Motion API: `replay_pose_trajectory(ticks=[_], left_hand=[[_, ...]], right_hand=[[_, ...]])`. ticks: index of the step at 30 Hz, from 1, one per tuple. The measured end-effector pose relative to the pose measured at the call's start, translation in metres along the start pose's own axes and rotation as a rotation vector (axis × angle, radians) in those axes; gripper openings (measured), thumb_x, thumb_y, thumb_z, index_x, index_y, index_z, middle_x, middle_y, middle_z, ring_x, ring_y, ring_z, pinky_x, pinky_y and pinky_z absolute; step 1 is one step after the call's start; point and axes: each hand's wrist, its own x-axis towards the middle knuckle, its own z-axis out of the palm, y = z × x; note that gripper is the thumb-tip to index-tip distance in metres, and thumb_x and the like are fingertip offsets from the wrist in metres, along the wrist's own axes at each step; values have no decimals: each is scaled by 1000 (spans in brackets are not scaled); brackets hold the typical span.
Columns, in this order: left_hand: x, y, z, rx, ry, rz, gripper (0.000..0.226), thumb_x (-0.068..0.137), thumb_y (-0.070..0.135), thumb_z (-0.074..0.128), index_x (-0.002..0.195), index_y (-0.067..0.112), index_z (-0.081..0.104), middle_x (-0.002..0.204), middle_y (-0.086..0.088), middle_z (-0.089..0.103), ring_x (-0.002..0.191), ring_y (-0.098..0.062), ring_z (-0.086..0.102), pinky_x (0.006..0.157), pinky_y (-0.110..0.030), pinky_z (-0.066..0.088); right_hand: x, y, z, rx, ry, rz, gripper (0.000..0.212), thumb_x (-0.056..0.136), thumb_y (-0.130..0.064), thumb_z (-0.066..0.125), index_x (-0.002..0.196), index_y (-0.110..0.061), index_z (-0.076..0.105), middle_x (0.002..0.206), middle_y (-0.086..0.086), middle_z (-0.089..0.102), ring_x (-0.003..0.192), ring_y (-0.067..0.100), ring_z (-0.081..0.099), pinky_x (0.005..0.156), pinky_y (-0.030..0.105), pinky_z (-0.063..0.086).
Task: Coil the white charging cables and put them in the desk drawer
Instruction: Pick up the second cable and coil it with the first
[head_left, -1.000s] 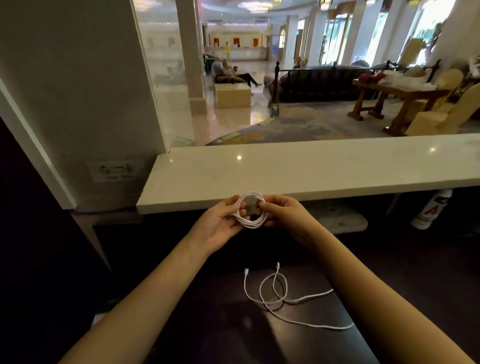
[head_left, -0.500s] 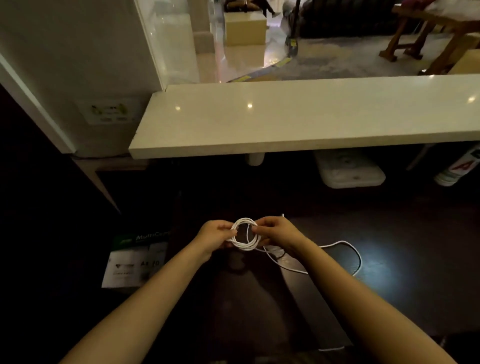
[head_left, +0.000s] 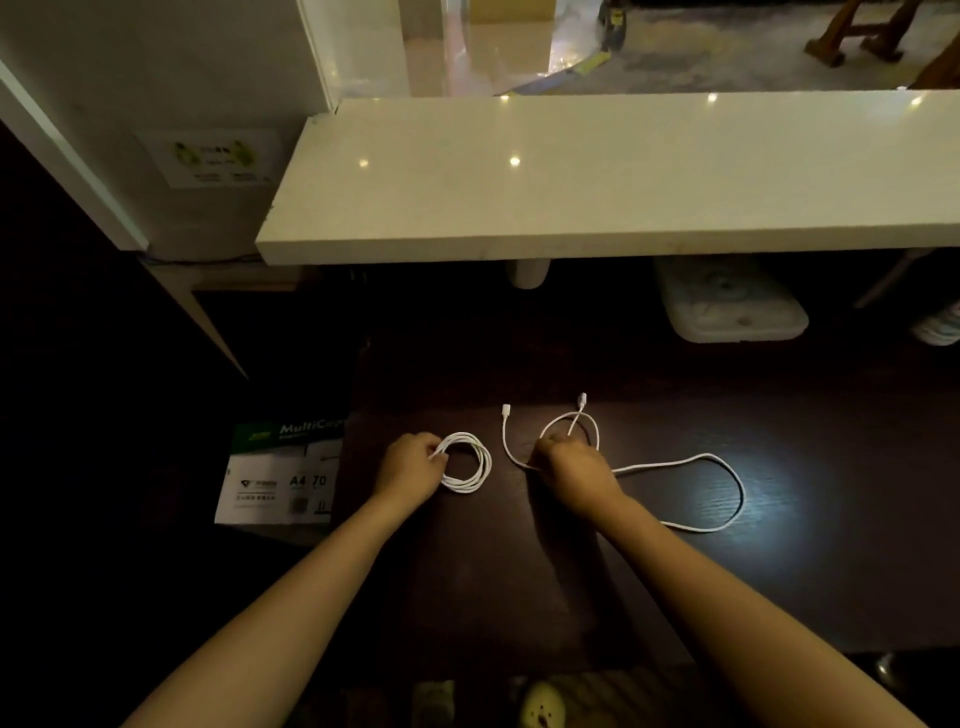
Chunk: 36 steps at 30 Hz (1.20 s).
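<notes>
Coiled cable: wound into a neat round of several turns. It lies flat on the dark counter, close to its left edge and towards the far edge.
Left hand: its fingers are curled round the near-left side of the coil and pinch the turns together.
Loose cable: not yet wound. One small loop and both plugs lie by the far edge, and a wide slack loop runs out toward the right side of the counter.
Right hand: closed down on the loose cable where the small loop meets the long run. The fingertips are hidden behind the knuckles.
Gap between cables: the coil and the loose cable lie just beside each other and do not touch.
Drawer: not in view, so I cannot tell whether it is open.
Done so far: one of the two visible cables looks fully coiled.
Left to do: by my reading, wind the second cable, then put both in the drawer, which makes the task roughly a third done.
Around: a white ledge stands beyond the far edge. A paper ream sits off the left edge.
</notes>
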Motion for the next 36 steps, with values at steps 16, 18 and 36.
replay_pose_trajectory(ticks=[16, 18, 36], left_hand=[[9, 139, -93, -311, -237, 538, 21, 94, 20, 49, 96, 10, 67, 74, -5, 65, 71, -20, 65, 73, -26, 49], [9, 161, -115, -487, -245, 568, 24, 96, 19, 45, 86, 11, 65, 60, 0, 53, 53, -9, 55, 64, -26, 52], [-10, 315, -271, -1726, -577, 779, 36, 99, 24, 26, 84, 7, 54, 44, 5, 38, 36, -6, 28, 36, -18, 24]], right_hand=[[13, -34, -175, 214, 529, -343, 13, 82, -19, 65, 91, -13, 72, 88, 7, 69, 85, 21, 62, 71, 29, 45], [14, -38, -212, 256, 563, -338, 15, 83, -17, 64, 94, -12, 72, 91, 7, 70, 82, 20, 62, 73, 31, 47], [17, -65, -325, 682, 664, -336, 27, 97, -21, 40, 103, -14, 64, 61, 1, 58, 46, 2, 45, 53, 17, 38]])
